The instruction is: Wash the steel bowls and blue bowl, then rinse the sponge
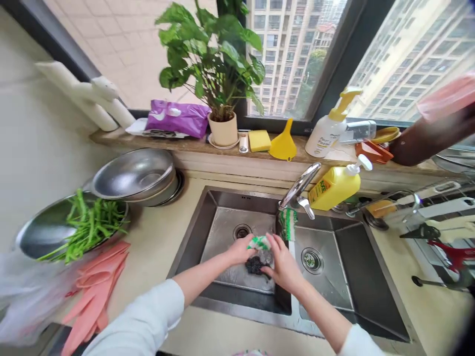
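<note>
Over the left basin of the steel sink (245, 302), my left hand (239, 250) is closed on one side of a small green-and-white scrubbing cloth (260, 242). My right hand (285, 263) has its fingertips on the cloth's other side. Its thumb reaches to a dark, wiry scouring pad (255, 265) just below; whether the thumb grips the pad I cannot tell. A wet, shiny patch shows between cloth and pad. Another green-and-white cloth (288, 223) hangs over the divider, beneath the chrome faucet (300, 187).
Left of the sink are a bowl of cut green vegetables (89, 222), stacked metal bowls (135, 173) and pink rubber gloves (100, 287). Behind stand a yellow soap bottle (336, 187), a yellow funnel (284, 143) and a potted plant (223, 129). A utensil rack (441, 212) is at right.
</note>
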`<action>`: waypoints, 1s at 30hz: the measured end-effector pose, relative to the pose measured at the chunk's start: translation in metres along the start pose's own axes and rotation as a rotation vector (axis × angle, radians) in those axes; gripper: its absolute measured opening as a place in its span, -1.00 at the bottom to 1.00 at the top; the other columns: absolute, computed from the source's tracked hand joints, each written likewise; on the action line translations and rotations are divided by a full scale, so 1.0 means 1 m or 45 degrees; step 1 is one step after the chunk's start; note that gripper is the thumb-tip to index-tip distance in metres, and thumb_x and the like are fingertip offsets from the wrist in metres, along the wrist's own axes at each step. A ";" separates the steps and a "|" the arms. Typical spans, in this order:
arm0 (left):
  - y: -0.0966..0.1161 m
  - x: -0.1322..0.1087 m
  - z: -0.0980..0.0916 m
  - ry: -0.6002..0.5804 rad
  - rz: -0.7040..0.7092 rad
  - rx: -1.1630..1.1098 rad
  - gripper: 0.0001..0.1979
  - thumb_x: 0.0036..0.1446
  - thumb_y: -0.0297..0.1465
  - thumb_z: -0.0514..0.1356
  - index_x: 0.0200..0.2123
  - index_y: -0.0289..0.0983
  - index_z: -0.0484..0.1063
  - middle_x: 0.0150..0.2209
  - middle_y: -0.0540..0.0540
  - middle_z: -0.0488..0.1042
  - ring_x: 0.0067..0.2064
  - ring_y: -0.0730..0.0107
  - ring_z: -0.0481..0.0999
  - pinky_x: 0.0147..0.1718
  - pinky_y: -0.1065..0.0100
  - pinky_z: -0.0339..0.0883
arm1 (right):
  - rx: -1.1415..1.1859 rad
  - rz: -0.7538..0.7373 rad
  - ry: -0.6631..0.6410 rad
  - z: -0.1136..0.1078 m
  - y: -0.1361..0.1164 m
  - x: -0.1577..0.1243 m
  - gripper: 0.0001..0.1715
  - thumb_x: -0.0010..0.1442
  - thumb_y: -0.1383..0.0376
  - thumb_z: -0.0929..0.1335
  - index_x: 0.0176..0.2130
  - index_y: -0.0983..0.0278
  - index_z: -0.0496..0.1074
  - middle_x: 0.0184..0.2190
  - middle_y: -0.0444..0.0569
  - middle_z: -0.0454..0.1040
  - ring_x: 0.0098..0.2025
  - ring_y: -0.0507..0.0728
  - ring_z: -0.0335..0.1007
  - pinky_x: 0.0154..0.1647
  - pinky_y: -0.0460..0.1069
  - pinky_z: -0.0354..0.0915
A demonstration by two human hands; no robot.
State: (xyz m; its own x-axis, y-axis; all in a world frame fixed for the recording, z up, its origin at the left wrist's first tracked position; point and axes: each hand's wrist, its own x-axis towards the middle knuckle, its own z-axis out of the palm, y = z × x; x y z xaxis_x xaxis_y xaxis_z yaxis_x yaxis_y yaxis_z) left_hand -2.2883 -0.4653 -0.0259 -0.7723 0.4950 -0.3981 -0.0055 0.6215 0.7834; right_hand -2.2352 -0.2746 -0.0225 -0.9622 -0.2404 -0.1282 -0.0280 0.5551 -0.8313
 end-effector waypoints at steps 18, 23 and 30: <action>0.099 -0.042 -0.018 -0.138 -0.167 0.480 -0.61 -0.10 -0.45 0.26 -0.14 -0.29 0.30 -0.37 -0.16 0.53 -0.40 0.18 0.52 -0.50 0.32 0.32 | -0.987 -0.134 -0.304 -0.051 -0.077 0.021 -0.87 0.13 0.44 0.28 -0.29 0.32 0.41 -0.35 0.12 0.53 -0.34 0.16 0.44 -0.43 -0.05 0.05; 0.091 -0.036 -0.004 0.072 -0.137 0.780 -0.48 -0.03 -0.51 0.20 0.05 -0.37 0.21 -0.23 -0.38 0.56 -0.22 -0.08 0.58 -0.33 0.18 0.38 | -0.599 0.035 -0.248 -0.024 -0.060 0.014 -0.85 0.01 0.41 0.31 -0.56 0.28 0.27 -0.55 -0.02 0.44 -0.48 0.07 0.31 -0.50 -0.07 -0.03; 0.072 -0.030 0.018 0.148 -0.007 0.914 -0.64 0.19 -0.48 0.01 0.07 -0.35 0.26 -0.24 -0.40 0.57 -0.19 -0.10 0.58 -0.25 0.05 0.38 | 0.159 0.363 -0.235 0.018 -0.035 -0.012 -0.92 -0.08 0.30 0.22 -0.53 0.20 0.12 -0.69 -0.28 0.07 -0.68 -0.06 -0.07 -0.65 -0.11 -0.05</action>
State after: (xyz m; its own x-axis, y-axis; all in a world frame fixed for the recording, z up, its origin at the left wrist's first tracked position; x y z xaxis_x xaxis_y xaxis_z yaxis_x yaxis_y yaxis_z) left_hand -2.2547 -0.4243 0.0339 -0.8362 0.4478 -0.3167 0.3777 0.8888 0.2596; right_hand -2.2179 -0.3055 -0.0020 -0.8612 -0.2359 -0.4503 0.2787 0.5217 -0.8063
